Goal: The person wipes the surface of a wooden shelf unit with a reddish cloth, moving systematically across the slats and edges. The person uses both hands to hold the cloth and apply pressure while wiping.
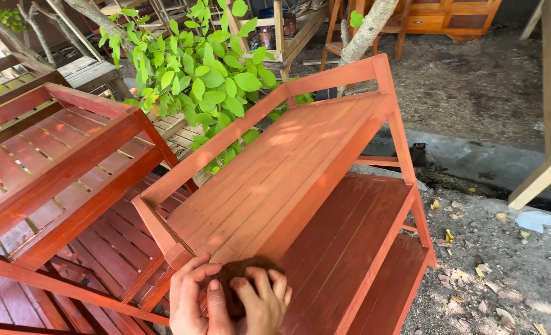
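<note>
**Both hands closing on a dark pad at the rack's near edge**

Here, the left hand (189, 301) and the right hand (264, 305) are pressing together on a dark brown pad (245, 273), possibly a stain rag or a sponge, though what it is made of is too blurred to tell. Both hands are wrapping it: the left hand's fingers are curling in from the left, the right hand's fingers are draping over its near side, so the pad is sitting between and just beyond the two grips. It is touching the near end of the top shelf (275, 174) of a red-stained rack (374, 248).

The shelf's long axis is running away from the hands, up and to the right, toward a raised rail (337, 75) at the far end. The hands are sitting about equally close to the pad.

Counting: one pad, two hands, and two red racks, the second rack (58, 161) standing just beside the first on the left. The nearer rack is showing three slatted levels. One leafy green bush (207, 68) is growing behind them, and bare-wood furniture (449, 15) is standing well apart on the gritty ground (492, 273).
</note>
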Motion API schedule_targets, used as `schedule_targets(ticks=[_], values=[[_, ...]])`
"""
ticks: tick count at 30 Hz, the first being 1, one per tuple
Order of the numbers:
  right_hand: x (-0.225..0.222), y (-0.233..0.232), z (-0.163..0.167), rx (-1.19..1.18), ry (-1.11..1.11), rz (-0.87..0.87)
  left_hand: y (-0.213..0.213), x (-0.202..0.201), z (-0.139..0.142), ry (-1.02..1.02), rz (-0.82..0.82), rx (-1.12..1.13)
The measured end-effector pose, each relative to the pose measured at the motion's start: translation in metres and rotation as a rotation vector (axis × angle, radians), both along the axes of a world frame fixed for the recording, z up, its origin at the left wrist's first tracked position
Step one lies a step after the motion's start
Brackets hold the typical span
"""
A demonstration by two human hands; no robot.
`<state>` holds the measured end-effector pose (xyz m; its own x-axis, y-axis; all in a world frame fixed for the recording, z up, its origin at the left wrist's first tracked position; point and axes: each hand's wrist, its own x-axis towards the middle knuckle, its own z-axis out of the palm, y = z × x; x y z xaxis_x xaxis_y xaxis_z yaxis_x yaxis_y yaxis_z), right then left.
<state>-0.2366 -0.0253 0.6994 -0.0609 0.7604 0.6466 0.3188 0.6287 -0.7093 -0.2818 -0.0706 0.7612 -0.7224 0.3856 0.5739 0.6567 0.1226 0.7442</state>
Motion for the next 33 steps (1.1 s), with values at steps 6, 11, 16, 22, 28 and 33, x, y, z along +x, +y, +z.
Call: schedule_targets(ticks=[6, 11, 16, 22, 28, 33], values=[[0.006, 0.065, 0.0, -0.003, 0.066, 0.027, 0.034, 0.016, 0.01, 0.098, -0.179, -0.009], [0.015, 0.135, 0.012, 0.004, 0.103, -0.116, 0.058, 0.017, 0.005, 0.09, -0.163, -0.135], [0.028, 0.21, 0.008, 0.073, 0.106, -0.146, 0.102, 0.025, -0.011, 0.089, -0.164, -0.121], [0.043, 0.329, -0.003, 0.138, 0.134, -0.134, 0.183, 0.037, -0.025, 0.105, -0.154, -0.141], [0.064, 0.444, -0.018, 0.15, 0.085, -0.128, 0.297, 0.058, -0.026, 0.08, -0.223, -0.257], [0.077, 0.522, -0.029, 0.134, 0.078, -0.13, 0.377, 0.06, -0.019, 0.181, -0.126, -0.437]])
